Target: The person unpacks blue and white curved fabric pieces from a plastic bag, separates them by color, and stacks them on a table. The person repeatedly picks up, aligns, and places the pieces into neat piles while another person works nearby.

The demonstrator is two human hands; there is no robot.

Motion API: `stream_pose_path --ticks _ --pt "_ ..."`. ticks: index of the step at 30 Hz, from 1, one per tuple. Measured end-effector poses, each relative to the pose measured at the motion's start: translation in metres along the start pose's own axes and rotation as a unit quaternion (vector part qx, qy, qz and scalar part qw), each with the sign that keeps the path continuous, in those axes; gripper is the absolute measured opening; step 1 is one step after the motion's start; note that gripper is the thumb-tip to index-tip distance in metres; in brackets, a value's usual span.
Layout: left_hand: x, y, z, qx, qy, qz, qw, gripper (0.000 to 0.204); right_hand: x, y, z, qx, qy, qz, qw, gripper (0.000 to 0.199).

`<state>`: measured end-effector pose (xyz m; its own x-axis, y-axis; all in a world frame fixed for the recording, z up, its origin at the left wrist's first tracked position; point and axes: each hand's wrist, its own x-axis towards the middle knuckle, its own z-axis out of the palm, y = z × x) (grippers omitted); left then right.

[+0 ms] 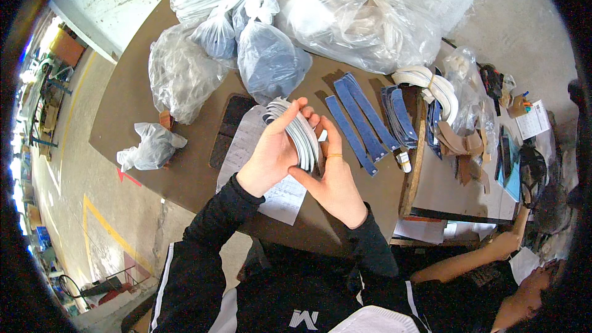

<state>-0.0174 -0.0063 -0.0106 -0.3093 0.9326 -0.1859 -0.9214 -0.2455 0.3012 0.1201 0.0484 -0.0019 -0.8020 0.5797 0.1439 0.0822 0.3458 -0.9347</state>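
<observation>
Left hand (266,157) and right hand (338,190) hold pale strips (300,134) above handwritten paper (285,198).

Strip stack (300,135): wht./gry., striped edge. Flat strips (350,135): blue. Tabletop (126,98): brn. Paper sheet (287,197): wht. w/ dk. handwriting. Curved pieces (453,139): tan. Jacket (277,271): blk. w/ wht. stripes. Floor (68,129): gry. w/ yel. lines.

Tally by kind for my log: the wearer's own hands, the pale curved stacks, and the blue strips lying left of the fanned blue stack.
Hands: 2 (left hand, right hand)
Pale stacks: 2 (held stack, far-right stack)
Blue strips: 3
Total: 7
</observation>
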Motion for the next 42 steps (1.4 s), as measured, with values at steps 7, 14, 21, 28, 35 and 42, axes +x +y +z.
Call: stream_pose_path --ticks 7,14,21,28,35,42 --pt "-0.002 0.013 0.011 0.121 -0.058 -0.077 0.988 0.038 -0.002 -0.001 -0.010 0.328 0.045 0.108 0.937 0.052" --pt "0.006 0.005 -0.008 0.202 0.037 -0.053 0.977 0.032 -0.004 0.008 -0.003 0.250 -0.041 0.131 0.958 0.041" --pt "-0.005 -0.008 0.009 0.256 0.103 -0.003 0.961 0.036 -0.004 0.001 0.005 0.013 0.026 0.104 0.994 0.044" --pt "-0.002 0.000 0.002 0.269 0.048 -0.039 0.961 0.038 0.003 0.003 -0.018 -0.046 0.187 0.010 0.981 0.032" --pt "-0.008 -0.023 -0.004 0.318 -0.043 -0.121 0.939 0.029 0.006 -0.002 -0.044 0.258 0.121 0.114 0.952 0.015" --pt "-0.008 -0.025 0.002 0.354 -0.050 -0.086 0.930 0.019 0.006 0.005 -0.049 0.223 0.095 0.114 0.964 0.014"
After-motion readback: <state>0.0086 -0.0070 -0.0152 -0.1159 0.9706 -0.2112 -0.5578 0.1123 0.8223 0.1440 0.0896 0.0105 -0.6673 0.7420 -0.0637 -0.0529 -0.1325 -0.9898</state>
